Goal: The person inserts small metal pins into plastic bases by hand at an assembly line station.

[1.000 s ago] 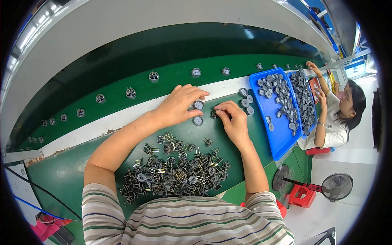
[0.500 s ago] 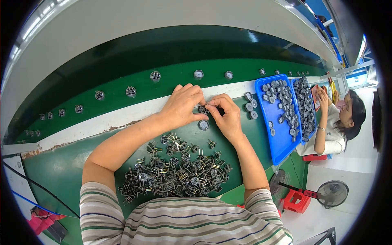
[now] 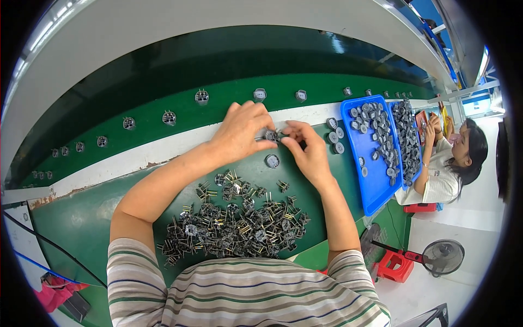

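Between both hands is a small dark plug insert with metal pins (image 3: 271, 136), partly hidden by fingers. My left hand (image 3: 243, 132) pinches it from the left. The fingers of my right hand (image 3: 307, 150) are closed on its right side. Just below them, a round grey cap (image 3: 272, 161) lies on the green table. A large pile of black plug inserts with brass-coloured pins (image 3: 234, 229) is spread between my forearms. To the right of my right hand sit several round grey caps (image 3: 333, 136).
Beyond the white ledge (image 3: 180, 147), a green conveyor belt (image 3: 229, 101) carries spaced-out plug pieces. A blue tray (image 3: 376, 188) of grey caps stands at right, beside another full tray (image 3: 406, 139). A co-worker (image 3: 444, 163) sits past them. A fan (image 3: 444, 257) and red stool (image 3: 395, 267) are lower right.
The plug insert has been raised and tilted, with its pins now pointing sideways. My right fingers have shifted to its right side. The pieces on the belt have moved slightly left.
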{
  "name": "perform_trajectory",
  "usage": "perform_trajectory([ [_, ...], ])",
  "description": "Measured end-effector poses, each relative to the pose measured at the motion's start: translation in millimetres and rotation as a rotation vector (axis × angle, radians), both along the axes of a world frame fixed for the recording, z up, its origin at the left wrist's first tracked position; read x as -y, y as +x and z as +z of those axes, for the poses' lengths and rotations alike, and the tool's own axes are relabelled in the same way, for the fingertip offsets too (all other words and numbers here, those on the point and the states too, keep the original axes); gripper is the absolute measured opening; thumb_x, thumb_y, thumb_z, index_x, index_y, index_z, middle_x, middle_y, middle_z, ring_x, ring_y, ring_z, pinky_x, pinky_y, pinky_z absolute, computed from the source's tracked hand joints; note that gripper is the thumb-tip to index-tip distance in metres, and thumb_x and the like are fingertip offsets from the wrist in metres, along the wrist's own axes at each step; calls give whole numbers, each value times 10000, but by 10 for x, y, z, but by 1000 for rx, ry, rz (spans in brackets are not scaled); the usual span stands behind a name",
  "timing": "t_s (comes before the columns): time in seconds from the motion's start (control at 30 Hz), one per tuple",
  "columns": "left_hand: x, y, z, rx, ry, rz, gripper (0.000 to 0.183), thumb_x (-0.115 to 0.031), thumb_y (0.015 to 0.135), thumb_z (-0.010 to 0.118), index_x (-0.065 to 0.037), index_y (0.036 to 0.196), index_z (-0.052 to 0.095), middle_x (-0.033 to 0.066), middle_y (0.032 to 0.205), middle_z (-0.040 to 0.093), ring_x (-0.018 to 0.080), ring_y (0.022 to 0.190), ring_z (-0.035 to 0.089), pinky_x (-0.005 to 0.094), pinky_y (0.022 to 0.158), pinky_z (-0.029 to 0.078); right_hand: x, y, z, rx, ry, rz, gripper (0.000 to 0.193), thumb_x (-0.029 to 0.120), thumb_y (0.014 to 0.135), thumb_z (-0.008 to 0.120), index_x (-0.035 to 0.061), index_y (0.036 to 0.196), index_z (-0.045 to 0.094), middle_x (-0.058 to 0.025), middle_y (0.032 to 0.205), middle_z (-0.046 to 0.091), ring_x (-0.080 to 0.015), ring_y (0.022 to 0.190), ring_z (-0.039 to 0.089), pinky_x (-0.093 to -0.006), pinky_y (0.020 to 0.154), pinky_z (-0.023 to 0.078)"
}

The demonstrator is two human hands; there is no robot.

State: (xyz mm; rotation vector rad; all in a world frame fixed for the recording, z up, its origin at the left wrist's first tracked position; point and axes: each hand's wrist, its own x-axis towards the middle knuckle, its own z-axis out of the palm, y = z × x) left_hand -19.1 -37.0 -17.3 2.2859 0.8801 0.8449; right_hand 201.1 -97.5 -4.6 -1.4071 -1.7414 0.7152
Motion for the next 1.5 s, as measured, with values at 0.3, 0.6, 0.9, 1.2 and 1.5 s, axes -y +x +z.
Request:
perform_trajectory([
  [0.3, -497, -548, 38, -130, 122, 412, 301, -246, 782, 909, -96, 956, 714, 29, 932, 675, 246, 964, 628, 422, 879, 428, 585, 247, 362, 218, -146, 379, 273, 125, 830, 854, 67, 1072, 741, -92, 1075, 692, -321, 1086, 628, -429, 995, 481],
  [0.6, -15, -387, 170, -52, 144, 164, 318, -267, 795, 895, -126, 992, 689, 18, 964, 651, 247, 928, 583, 394, 835, 381, 124, 182, 374, 164, -11, 164, 118, 27, 883, 781, 34, 998, 756, -105, 1026, 719, -318, 1008, 668, -415, 854, 537],
  [0.9, 278, -294, -33, -31, 10, 117, 336, -277, 793, 898, -111, 1012, 704, 33, 998, 638, 257, 951, 587, 415, 840, 394, -1053, -689, 157, 385, 407, 217, 141, 88, 839, 814, 81, 973, 770, -53, 983, 704, -276, 1035, 628, -420, 890, 445],
  [1.2, 303, -289, -9, -71, 19, 97, 355, -300, 786, 899, -108, 1029, 726, 39, 1007, 608, 255, 968, 581, 425, 847, 389, -1289, -888, 97, 463, 356, 262, 60, 96, 837, 817, 75, 882, 783, -55, 924, 734, -282, 1028, 641, -435, 887, 451],
  [1.5, 225, 3, -74, -30, -18, -18, 349, -306, 778, 911, -135, 1024, 732, 24, 1002, 617, 246, 1014, 594, 427, 879, 383, -102, 154, 175, 219, 141, 28, 85, 101, 815, 857, 86, 865, 790, -36, 908, 728, -260, 964, 645, -406, 889, 477],
])
